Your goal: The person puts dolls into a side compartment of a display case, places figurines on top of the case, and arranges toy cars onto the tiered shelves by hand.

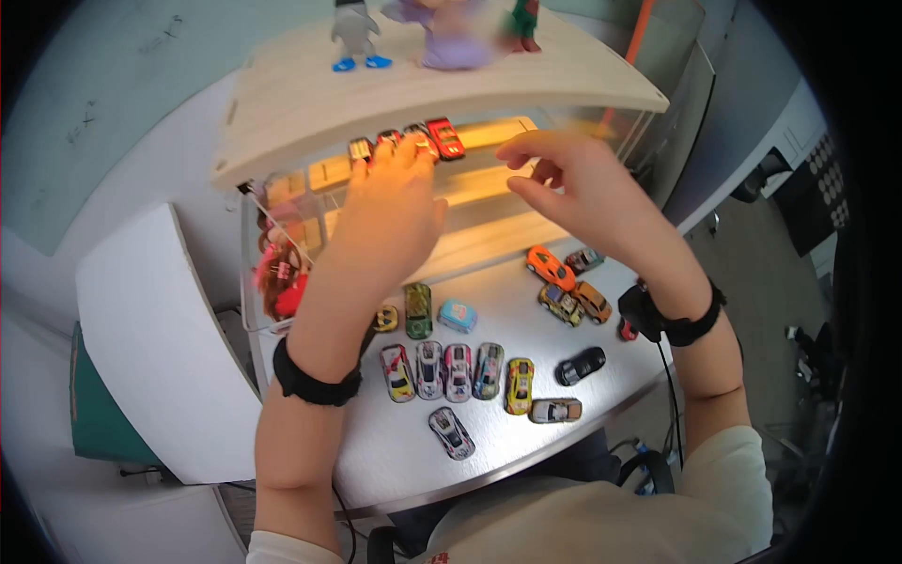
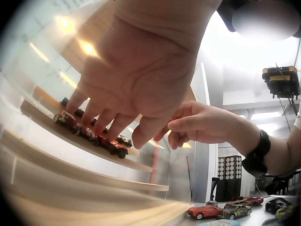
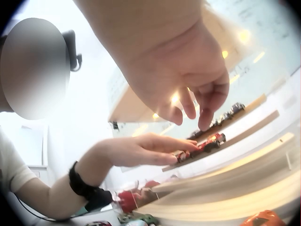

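My left hand (image 1: 387, 214) reaches over the top wooden tier of the display rack, its fingers extended onto a row of toy cars parked there. At the right end of that row stands a red toy car (image 1: 445, 138); parts of the others are hidden under the fingers. In the left wrist view the fingertips lie right at the row of cars (image 2: 96, 137). My right hand (image 1: 581, 179) hovers to the right of the row, fingers loosely bent and nothing between them. From the right wrist view, the red car (image 3: 214, 141) shows just beyond the left fingertips.
Several toy cars lie on the metal tabletop (image 1: 376, 475), among them an orange car (image 1: 550, 269) and a black one (image 1: 581, 366). Figurines, including a grey one (image 1: 355, 36), stand on the rack's wooden top board (image 1: 310, 99). Dolls (image 1: 280, 277) sit at its left side.
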A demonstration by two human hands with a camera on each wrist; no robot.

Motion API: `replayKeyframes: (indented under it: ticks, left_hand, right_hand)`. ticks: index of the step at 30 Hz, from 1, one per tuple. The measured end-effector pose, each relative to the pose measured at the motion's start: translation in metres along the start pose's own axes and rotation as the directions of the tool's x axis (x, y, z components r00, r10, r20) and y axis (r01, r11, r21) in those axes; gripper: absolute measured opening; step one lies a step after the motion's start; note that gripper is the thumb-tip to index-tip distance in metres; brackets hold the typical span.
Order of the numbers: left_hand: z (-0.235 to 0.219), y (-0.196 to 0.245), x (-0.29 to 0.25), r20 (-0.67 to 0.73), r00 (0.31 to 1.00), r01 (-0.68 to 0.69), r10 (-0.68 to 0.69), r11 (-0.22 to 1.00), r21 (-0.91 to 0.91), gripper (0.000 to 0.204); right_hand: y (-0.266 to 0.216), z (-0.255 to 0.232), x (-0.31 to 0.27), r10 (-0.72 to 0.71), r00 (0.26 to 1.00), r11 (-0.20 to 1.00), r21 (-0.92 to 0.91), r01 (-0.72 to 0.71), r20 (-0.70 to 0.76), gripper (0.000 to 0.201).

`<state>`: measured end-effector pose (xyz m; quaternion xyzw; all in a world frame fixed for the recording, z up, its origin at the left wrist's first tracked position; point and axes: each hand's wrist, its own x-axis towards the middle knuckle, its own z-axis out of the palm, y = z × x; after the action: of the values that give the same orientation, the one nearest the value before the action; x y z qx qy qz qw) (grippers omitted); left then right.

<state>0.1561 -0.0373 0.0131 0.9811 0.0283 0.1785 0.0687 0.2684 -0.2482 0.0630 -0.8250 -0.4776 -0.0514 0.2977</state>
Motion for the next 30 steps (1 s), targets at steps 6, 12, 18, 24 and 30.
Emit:
replayKeyframes:
  ticks: [6, 12, 18, 24, 30]
  left_hand:
    - [-0.006, 0.0, -0.003, 0.044, 0.999, -0.02, 0.018, 0.998, 0.056, 0.061]
    - [-0.016, 0.01, -0.012, -0.05, 0.995, -0.082, 0.084, 0.996, 0.037, 0.059]
    - [-0.049, 0.035, -0.015, 0.09, 0.994, 0.056, -0.054, 0.998, -0.015, 0.056]
    - [-0.053, 0.036, -0.017, 0.069, 0.997, 0.047, -0.042, 0.997, -0.063, 0.055]
    - [-0.048, 0.027, -0.023, -0.023, 1.0, -0.013, 0.012, 0.998, -0.06, 0.054]
  right_hand:
    - [0.007, -0.048, -0.071, 0.289, 0.94, 0.956, -0.008, -0.292, 0.179, 0.029]
    - [0.041, -0.038, -0.125, 0.428, 0.847, 0.904, -0.119, -0.412, 0.315, 0.03]
    - [0.041, -0.044, -0.155, 0.526, 0.84, 0.818, -0.351, -0.457, 0.133, 0.045]
    - [0.038, -0.033, -0.174, 0.593, 0.79, 0.778, -0.363, -0.513, 0.156, 0.057]
    - [0.038, -0.034, -0.176, 0.589, 0.78, 0.792, -0.34, -0.506, 0.211, 0.057]
